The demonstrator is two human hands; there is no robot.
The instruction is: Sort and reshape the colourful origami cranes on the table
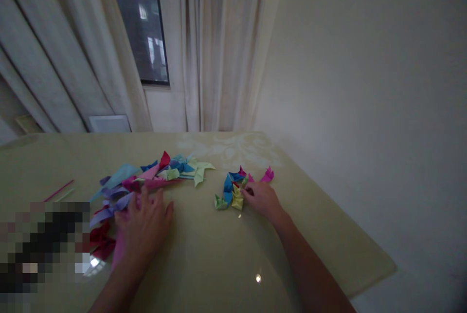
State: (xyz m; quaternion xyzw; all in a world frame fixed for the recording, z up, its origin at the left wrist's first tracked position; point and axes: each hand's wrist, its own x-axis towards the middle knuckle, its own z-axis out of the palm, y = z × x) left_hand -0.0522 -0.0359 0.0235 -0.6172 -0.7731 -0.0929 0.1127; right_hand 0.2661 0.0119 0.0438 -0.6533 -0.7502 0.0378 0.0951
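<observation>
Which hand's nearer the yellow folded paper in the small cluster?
Right. The right hand is at the right side of the yellow folded paper; the left hand is well left, at the larger paper pile.

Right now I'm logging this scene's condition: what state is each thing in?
Left hand: fingers spread, at larger paper pile.
Right hand: fingertips at smaller paper group, grip unclear.
Larger paper pile: folded, overlapping.
Smaller paper group: folded, bunched.
Curtains: parted.
Window: partly uncovered; open or shut unclear.
Pink strip: straight.
</observation>
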